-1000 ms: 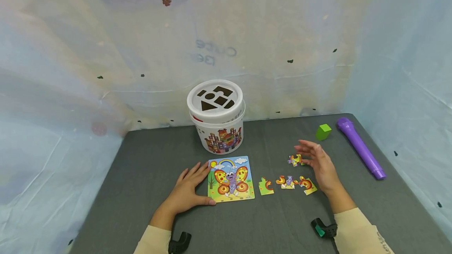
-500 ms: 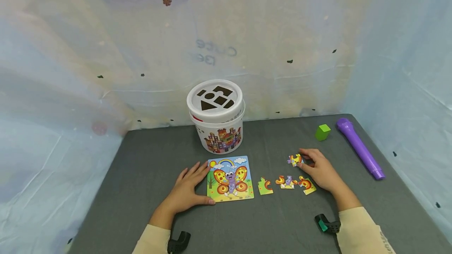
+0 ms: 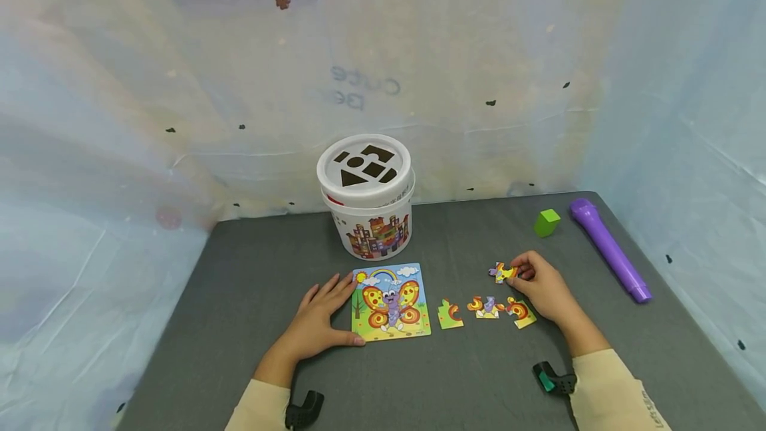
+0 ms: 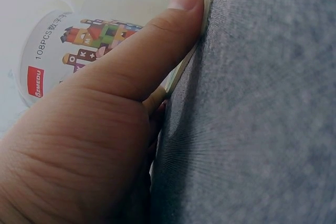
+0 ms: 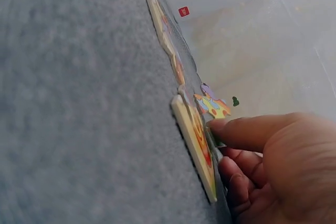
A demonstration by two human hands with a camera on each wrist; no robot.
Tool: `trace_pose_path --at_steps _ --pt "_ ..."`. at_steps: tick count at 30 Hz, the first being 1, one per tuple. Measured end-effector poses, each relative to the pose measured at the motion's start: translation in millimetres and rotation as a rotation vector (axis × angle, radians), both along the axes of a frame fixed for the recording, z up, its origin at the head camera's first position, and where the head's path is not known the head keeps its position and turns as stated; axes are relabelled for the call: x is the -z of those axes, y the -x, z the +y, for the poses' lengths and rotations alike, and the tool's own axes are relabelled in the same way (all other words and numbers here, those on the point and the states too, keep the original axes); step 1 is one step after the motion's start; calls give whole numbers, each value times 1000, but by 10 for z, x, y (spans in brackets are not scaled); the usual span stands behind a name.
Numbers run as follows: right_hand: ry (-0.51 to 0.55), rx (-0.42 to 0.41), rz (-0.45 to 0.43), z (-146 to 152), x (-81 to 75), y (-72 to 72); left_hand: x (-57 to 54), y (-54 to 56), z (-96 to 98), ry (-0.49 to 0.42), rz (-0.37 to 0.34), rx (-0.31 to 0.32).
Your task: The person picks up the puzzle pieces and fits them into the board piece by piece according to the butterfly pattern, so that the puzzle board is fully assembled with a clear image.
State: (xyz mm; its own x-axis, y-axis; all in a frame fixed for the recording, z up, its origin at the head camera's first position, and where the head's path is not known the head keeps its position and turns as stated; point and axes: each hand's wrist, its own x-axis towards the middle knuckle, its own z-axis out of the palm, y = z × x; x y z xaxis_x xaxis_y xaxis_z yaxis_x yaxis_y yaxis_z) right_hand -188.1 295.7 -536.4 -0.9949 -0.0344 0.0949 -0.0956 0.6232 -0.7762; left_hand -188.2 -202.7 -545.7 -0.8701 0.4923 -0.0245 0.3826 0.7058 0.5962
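Note:
In the head view, a square butterfly puzzle board (image 3: pixel 391 301) lies flat on the grey table. My left hand (image 3: pixel 320 324) rests against its left side, fingers spread along the edge and thumb at the lower corner. In the left wrist view the thumb (image 4: pixel 152 45) lies along the board's edge. My right hand (image 3: pixel 544 288) pinches a yellow and purple puzzle piece (image 3: pixel 501 273) by its right end, between thumb and finger. The right wrist view shows that piece (image 5: pixel 215 106) tilted at the fingertips. Just below it lie a striped-wing corner piece (image 3: pixel 522 313), a purple-bodied piece (image 3: pixel 486 308) and a green piece (image 3: pixel 450 315).
Behind the board stands a white bucket (image 3: pixel 374 231) with shape holes cut in its lid. A green block (image 3: pixel 547 223) and a purple toy microphone (image 3: pixel 610 251) sit at the back right. Pale sheets (image 3: pixel 449 85) hang around the table.
My right hand has come down to the upper loose puzzle piece and now pinches it. The piece has shifted slightly right and tilted. The left hand has stayed at the board.

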Motion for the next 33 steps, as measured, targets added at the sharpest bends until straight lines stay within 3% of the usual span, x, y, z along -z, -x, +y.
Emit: trace_pose_path --at_steps 4,9,12,16,21,28,33 --pt "52 5 20 -5 2 -12 4 5 7 6 -5 2" --pt "20 20 50 -43 -32 -39 -10 -3 14 2 -14 1" --pt "61 11 45 -113 -73 -63 -16 -6 17 2 -16 1" --pt "144 -29 27 -269 -112 -102 -17 -5 21 5 -14 3" --pt "152 -89 23 -495 -132 -163 -7 -2 19 3 -10 5" --pt "264 -173 -75 -804 -140 -239 1 4 9 6 -8 1" --pt "310 -208 -79 -1006 -115 -285 -9 9 8 6 -5 3"
